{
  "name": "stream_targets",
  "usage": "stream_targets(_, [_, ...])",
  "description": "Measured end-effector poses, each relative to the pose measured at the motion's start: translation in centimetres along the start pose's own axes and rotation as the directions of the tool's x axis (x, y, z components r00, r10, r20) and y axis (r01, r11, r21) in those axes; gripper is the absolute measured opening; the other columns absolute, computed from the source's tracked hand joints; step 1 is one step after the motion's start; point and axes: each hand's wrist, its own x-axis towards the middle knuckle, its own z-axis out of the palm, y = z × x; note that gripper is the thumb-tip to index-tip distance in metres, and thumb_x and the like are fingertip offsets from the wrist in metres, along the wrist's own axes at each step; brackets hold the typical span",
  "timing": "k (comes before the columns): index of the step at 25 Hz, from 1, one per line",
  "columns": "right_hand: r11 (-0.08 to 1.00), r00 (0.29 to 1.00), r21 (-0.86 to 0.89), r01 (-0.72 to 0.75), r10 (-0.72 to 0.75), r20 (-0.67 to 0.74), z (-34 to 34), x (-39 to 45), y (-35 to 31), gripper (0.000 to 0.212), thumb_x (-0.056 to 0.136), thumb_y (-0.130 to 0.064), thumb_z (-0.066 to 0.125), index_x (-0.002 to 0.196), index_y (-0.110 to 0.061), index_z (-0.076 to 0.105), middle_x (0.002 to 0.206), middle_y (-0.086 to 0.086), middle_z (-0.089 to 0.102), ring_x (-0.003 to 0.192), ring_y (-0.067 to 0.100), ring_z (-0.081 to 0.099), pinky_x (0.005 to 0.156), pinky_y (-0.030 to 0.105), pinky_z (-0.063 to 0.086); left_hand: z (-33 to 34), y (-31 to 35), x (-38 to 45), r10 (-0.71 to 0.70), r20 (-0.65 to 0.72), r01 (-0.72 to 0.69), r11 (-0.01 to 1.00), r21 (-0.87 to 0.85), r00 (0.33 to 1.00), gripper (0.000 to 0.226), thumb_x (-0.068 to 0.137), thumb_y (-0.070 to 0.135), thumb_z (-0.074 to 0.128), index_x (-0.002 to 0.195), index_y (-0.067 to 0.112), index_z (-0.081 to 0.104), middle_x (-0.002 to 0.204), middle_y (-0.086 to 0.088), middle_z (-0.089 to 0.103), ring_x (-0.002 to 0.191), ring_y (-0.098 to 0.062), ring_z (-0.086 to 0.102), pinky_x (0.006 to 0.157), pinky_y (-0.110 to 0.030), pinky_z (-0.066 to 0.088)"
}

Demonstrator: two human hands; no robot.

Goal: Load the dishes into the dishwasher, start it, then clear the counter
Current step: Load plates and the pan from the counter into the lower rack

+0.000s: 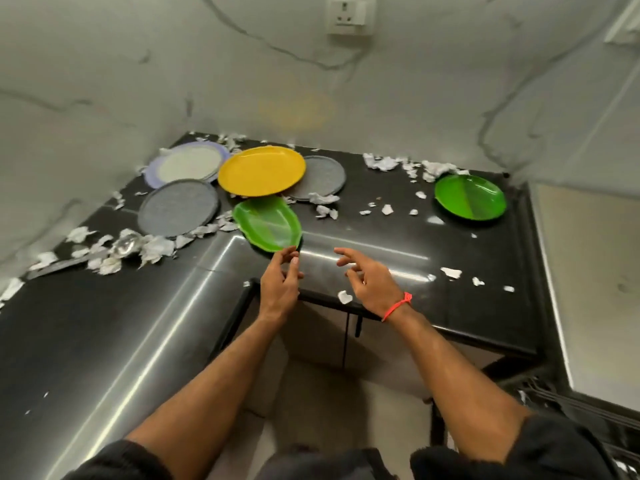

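Several plates lie on the black L-shaped counter. A green divided plate sits nearest me, tilted at the inner corner. Behind it lie a yellow plate, a grey plate, another grey plate and a lilac plate with a pale centre. A second green plate rests at the right end. My left hand hovers just below the near green plate, fingers apart, fingertips at its rim. My right hand, with a red wrist thread, is open beside it and holds nothing.
Torn white paper scraps litter the counter, thickest along the back wall and the left side, where crumpled foil lies. A wall socket sits above. A cabinet stands under the counter; a dark rack shows at lower right.
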Motion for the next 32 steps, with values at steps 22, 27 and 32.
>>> stream_targets(22, [0.936,0.964,-0.34,-0.087,0.165,0.207,10.3,8.3,0.1,0.078,0.091,-0.029,0.06,0.155,-0.04,0.016,0.161,-0.003,0.029,0.148,0.028,0.025,0.12,0.05,0.026,-4.6,-4.1,15.0,-0.518,0.139,0.531,0.771,-0.353,0.844,0.041,0.094,0.008,0.061,0.131,0.001,0.045,0.111,-0.032,0.067,0.067,-0.032,0.074,0.054,-0.036,0.06])
stream_targets(27, [0.894,0.999,-0.448,0.013,-0.035,-0.039,7.3,4.3,-3.1,0.051,0.093,-0.028,0.037,0.142,-0.028,0.05,0.139,-0.002,0.058,0.128,0.026,0.053,0.101,0.047,0.047,-3.5,1.8,8.3,-0.372,0.298,0.475,0.739,-0.478,0.879,0.036,0.097,0.005,0.058,0.128,0.007,0.039,0.1,-0.029,0.069,0.066,-0.03,0.073,0.059,-0.038,0.061])
stream_targets(32, [0.935,0.89,-0.307,-0.177,0.018,-0.456,2.5,-6.2,-3.6,0.044,0.088,-0.004,0.049,0.125,-0.02,0.066,0.125,0.001,0.068,0.117,0.02,0.063,0.096,0.037,0.053,1.5,6.4,2.4,-0.282,0.578,0.535,0.777,-0.331,0.766,0.056,0.096,0.012,0.061,0.14,0.023,0.028,0.074,-0.01,0.063,0.069,-0.03,0.072,0.06,-0.047,0.062])
